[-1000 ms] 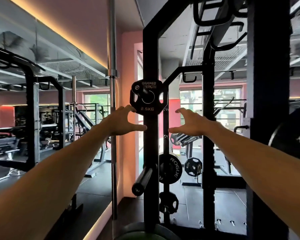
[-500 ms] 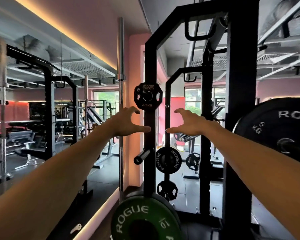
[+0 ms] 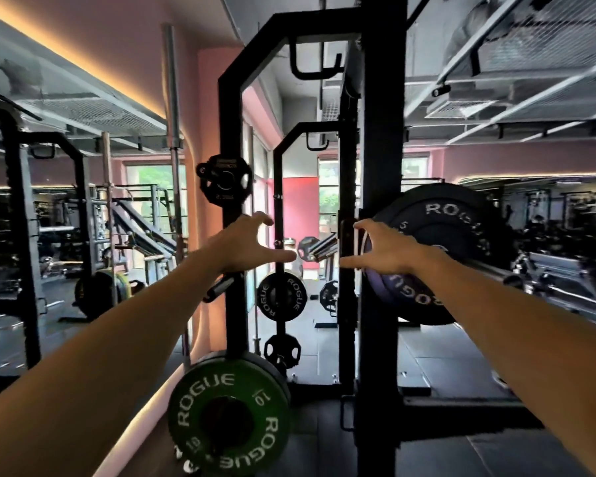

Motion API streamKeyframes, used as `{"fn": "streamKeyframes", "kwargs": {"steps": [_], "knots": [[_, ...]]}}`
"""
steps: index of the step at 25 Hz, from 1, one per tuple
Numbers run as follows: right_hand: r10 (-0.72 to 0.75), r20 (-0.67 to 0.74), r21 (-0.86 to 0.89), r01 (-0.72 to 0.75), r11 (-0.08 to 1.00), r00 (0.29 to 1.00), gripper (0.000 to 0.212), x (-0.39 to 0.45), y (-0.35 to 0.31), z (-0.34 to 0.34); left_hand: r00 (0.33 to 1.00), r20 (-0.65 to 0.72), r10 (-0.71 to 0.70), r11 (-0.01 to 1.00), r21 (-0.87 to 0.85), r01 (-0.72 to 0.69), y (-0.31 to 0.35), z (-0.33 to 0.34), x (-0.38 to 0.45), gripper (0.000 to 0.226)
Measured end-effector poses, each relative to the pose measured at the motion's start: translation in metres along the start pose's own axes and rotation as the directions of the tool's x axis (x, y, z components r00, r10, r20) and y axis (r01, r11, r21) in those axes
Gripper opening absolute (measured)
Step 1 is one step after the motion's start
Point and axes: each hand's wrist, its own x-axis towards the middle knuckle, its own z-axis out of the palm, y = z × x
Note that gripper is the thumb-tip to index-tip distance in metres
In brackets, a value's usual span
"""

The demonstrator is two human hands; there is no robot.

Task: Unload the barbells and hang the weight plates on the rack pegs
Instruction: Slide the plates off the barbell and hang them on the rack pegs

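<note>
Both arms have drawn back from the small 2.5 kg plate (image 3: 224,179), now hung on its upper peg of the rack upright (image 3: 230,132), so that plate looks finished. The view has swung right toward the black Rogue plate (image 3: 441,256), seemingly on a barbell sleeve (image 3: 492,271). The left hand (image 3: 245,247) and right hand (image 3: 384,251) hover with fingers spread, holding nothing, the right just before that plate, probably next.
</note>
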Motion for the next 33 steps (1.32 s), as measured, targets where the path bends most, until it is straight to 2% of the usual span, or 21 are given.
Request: {"fn": "streamKeyframes", "kwargs": {"steps": [8,11,16,21,29,33], "knots": [[0.186,-0.049,-0.092,-0.19,0.977,0.981,0.094,-0.038,0.157,-0.067,0.995,0.037,0.097,0.993,-0.075,-0.094,0.128,0.085,0.055,0.095],[0.201,-0.048,-0.115,-0.206,0.972,0.978,0.094,-0.04,0.22,-0.089,0.995,0.029,0.091,0.99,-0.108,-0.087,0.172,0.121,0.082,0.095],[0.181,-0.013,-0.057,-0.182,0.982,0.983,0.091,-0.035,0.323,-0.118,0.999,0.003,0.04,0.993,-0.112,-0.039,0.22,0.176,0.124,0.102],[0.229,-0.013,-0.073,-0.23,0.971,0.973,0.104,-0.009,0.388,-0.121,0.998,-0.001,-0.065,0.996,-0.068,0.065,0.219,0.208,0.166,0.111],[0.25,-0.064,0.005,-0.25,0.968,0.966,0.139,0.083,0.448,-0.08,0.993,-0.036,-0.114,0.993,-0.027,0.113,0.196,0.273,0.254,0.138],[0.244,-0.11,0.039,-0.241,0.97,0.963,0.137,0.146,0.472,-0.06,0.981,-0.082,-0.177,0.981,-0.092,0.17,0.164,0.3,0.311,0.153]]}}
